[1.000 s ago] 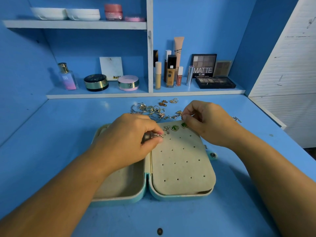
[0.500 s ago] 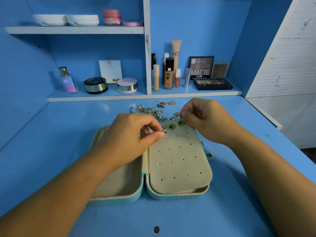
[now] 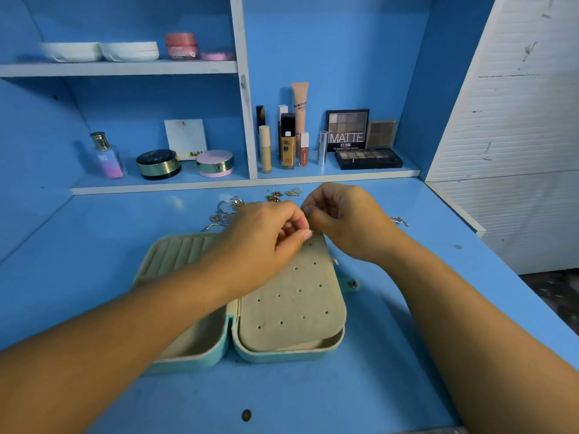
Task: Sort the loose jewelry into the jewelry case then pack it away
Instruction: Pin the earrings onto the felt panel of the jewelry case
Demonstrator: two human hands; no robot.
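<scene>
The open jewelry case (image 3: pixel 188 355) lies on the blue table (image 3: pixel 391 386), its left half showing ribbed ring slots (image 3: pixel 175 255), its right half covered by a holed earring pad (image 3: pixel 291 311). At the pad's far edge the left hand (image 3: pixel 263 242) and right hand (image 3: pixel 347 220) meet, fingers pinched together on something too small to make out. Loose jewelry (image 3: pixel 228 211) lies just beyond.

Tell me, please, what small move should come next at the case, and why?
Probably press the small piece pinched between both hands, left hand and right hand, into a hole at the perforated panel's far edge; most holes look empty, and loose jewelry waits behind.
</scene>
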